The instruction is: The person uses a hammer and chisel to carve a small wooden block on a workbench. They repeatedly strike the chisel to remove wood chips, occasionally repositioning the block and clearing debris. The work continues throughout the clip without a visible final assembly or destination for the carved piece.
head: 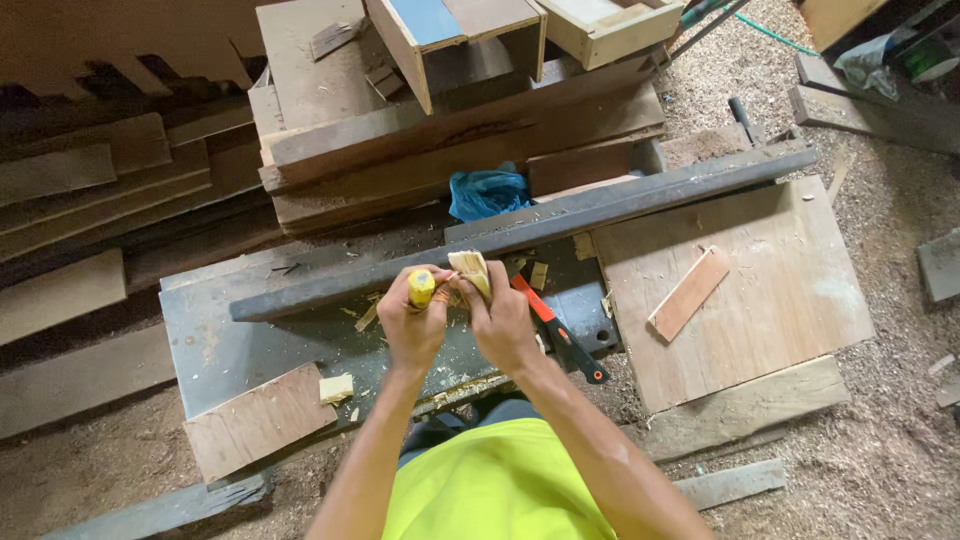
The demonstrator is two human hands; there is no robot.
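Over the bench, left hand (412, 325) gripping yellow handle (421, 288)

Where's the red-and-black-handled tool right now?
In the head view, the red-and-black-handled tool lies on the grey metal bench, just right of the right hand.

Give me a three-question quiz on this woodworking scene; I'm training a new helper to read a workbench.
1. True or false: the left hand grips a yellow-handled tool.
2. What does the right hand hold? A) a pale wood piece B) a blue bag C) a long plank
3. Which tool with a red and black handle lies just right of the hands?

Key: 1 true. 2 A. 3 The hammer, lying on the grey metal table.
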